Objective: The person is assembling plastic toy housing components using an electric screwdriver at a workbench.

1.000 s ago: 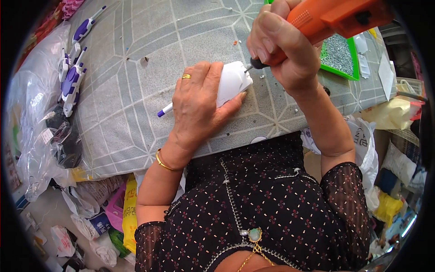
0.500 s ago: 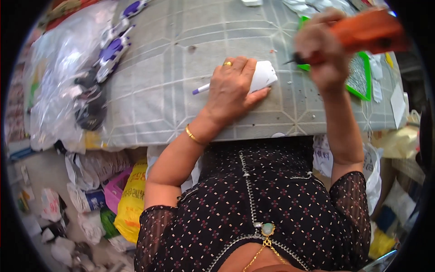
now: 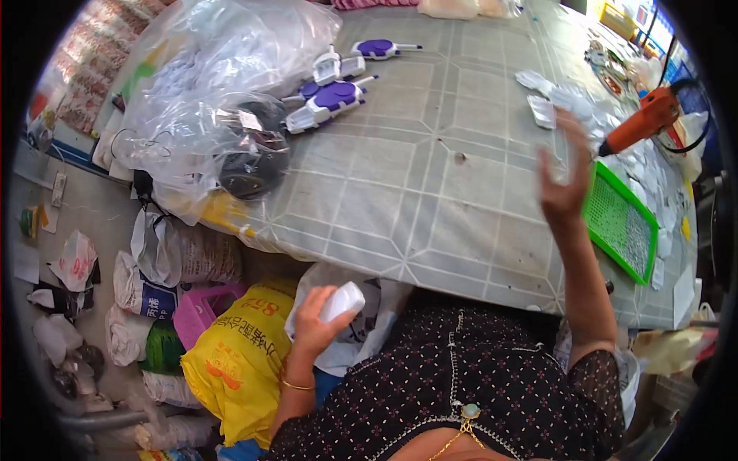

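Observation:
My left hand [image 3: 310, 329] is down past the table's front edge, its fingers wrapped round a white plastic casing [image 3: 344, 302], over an open white bag [image 3: 355, 338]. Over the table's right side, my right hand [image 3: 566, 180] is raised with its fingers apart and nothing in it, slightly smeared by motion. Just right of it is an orange electric screwdriver [image 3: 646, 119], its black tip pointing down left. A green tray [image 3: 590, 228] of small metal screws lies beside my right wrist. White plastic pieces [image 3: 542, 111] are spread beyond that hand.
Several purple-and-white devices [image 3: 336, 100] lie at the table's far left, beside a large clear plastic bag [image 3: 254, 46] and a dark round object [image 3: 250, 154]. On the floor to the left stand a yellow bag [image 3: 238, 353], a pink basket [image 3: 196, 313] and more bags.
My left hand has moved left and down off the table with the white casing. My right hand has let go of the orange screwdriver, which is now to its right. The view has shifted.

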`<action>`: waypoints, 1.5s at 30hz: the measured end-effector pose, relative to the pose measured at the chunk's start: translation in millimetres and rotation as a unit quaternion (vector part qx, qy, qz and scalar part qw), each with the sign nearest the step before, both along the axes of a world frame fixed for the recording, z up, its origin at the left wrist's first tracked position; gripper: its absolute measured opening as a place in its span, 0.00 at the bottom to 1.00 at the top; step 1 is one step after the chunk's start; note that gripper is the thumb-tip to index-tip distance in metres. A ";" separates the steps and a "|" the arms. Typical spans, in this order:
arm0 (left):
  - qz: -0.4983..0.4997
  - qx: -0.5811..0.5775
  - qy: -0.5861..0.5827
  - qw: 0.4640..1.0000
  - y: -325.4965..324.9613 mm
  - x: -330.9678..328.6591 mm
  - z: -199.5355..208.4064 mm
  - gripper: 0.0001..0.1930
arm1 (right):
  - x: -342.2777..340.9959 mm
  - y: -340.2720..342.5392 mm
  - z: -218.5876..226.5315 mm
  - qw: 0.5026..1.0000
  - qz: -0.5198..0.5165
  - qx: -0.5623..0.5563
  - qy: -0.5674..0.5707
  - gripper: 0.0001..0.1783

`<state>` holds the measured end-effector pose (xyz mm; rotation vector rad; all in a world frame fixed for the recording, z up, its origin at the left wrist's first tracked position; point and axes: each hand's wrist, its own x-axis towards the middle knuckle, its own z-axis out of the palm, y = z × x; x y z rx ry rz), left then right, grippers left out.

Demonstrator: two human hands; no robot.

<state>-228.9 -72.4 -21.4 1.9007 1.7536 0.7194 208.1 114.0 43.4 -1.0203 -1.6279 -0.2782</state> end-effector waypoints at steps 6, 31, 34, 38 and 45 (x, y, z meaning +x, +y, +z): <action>-0.021 -0.004 0.104 0.994 -5.0 -5.3 -106.9 0.32 | -169.9 200.5 -44.8 0.951 0.154 -0.254 -0.086 0.25; -0.340 0.023 -0.074 0.937 157.0 132.5 89.5 0.34 | -39.1 -14.4 57.0 0.764 0.247 -0.388 -0.453 0.06; -0.278 -0.065 -0.171 0.943 146.3 149.8 80.3 0.28 | 14.8 10.9 31.7 0.822 0.232 -0.517 -0.059 0.14; -0.192 -0.238 -0.469 0.829 138.9 169.9 38.8 0.27 | 98.3 105.2 -54.8 0.894 -0.139 -0.418 -0.079 0.26; -0.096 -0.305 -0.715 0.621 136.7 199.4 16.0 0.33 | 101.0 148.6 -77.1 0.844 -0.330 -0.343 -0.248 0.17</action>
